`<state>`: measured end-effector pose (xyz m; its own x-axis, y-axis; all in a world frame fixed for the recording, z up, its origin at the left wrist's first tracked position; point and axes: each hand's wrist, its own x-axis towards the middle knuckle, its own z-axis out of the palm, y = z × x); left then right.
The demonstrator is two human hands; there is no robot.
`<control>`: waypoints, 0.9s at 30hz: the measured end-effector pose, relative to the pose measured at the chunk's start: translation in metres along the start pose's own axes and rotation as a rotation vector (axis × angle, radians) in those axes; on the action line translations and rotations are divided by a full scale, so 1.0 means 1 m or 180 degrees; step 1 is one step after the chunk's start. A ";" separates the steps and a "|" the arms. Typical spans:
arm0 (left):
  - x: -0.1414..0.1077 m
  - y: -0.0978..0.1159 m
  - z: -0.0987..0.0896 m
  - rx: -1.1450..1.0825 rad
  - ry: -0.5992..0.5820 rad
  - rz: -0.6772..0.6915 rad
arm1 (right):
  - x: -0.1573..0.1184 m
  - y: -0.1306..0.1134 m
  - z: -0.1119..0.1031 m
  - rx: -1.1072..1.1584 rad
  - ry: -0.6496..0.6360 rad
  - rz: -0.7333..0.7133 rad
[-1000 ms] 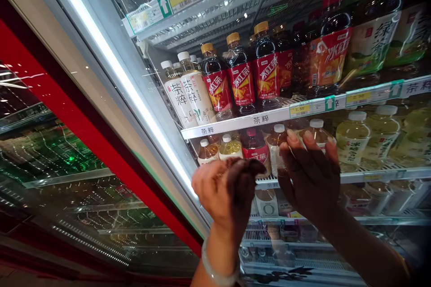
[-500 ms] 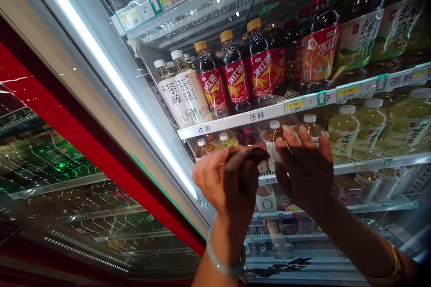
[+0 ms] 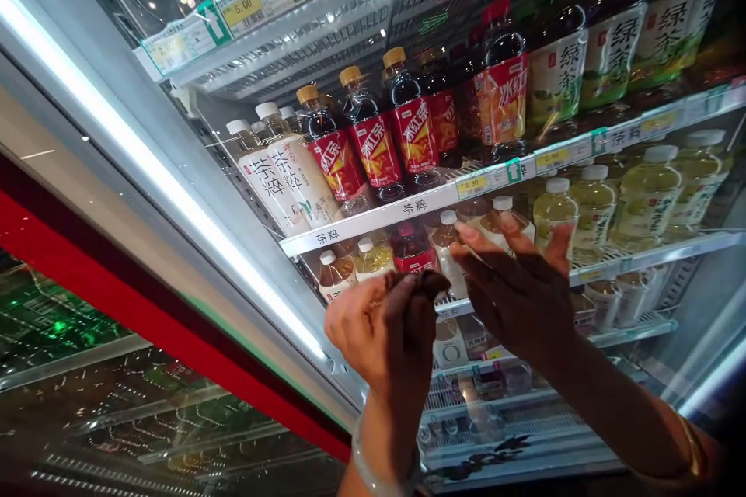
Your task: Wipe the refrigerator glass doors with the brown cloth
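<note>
Low in the middle of the view, my left hand (image 3: pixel 385 334) has its fingers curled together; whatever they may hold is too dark to make out. A pale bangle (image 3: pixel 373 466) circles that wrist. My right hand (image 3: pixel 521 295) is beside it, fingers spread, holding nothing, in front of the glass. A gold band (image 3: pixel 688 446) is on the right wrist. Behind the glass, red-labelled tea bottles (image 3: pixel 373 151), white-labelled bottles (image 3: pixel 280 175) and green-capped bottles (image 3: pixel 556 66) stand upright on a shelf (image 3: pixel 378 210) above my hands.
Pale yellow bottles (image 3: pixel 646 198) stand on the shelf below, at the right. A red door frame (image 3: pixel 145 318) runs diagonally down the left, beside a bright light strip (image 3: pixel 151 171). Green-lit goods (image 3: pixel 55 318) show behind the neighbouring glass.
The view has shifted, so the shelves and bottles appear further left and more yellow bottles show. Both hands keep much the same pose, with the right hand slightly further left.
</note>
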<state>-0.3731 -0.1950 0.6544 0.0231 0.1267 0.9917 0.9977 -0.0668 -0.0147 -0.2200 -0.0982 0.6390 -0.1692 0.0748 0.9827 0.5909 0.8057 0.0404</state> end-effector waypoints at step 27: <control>-0.034 0.054 0.030 -0.0075 -0.0316 0.0136 | -0.017 0.027 0.002 0.0316 0.0169 -0.0083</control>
<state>-0.3177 -0.1732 0.6159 0.0730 0.2205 0.9727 0.9938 -0.0975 -0.0525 -0.2031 -0.0764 0.6234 -0.1399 0.0240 0.9899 0.5055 0.8614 0.0506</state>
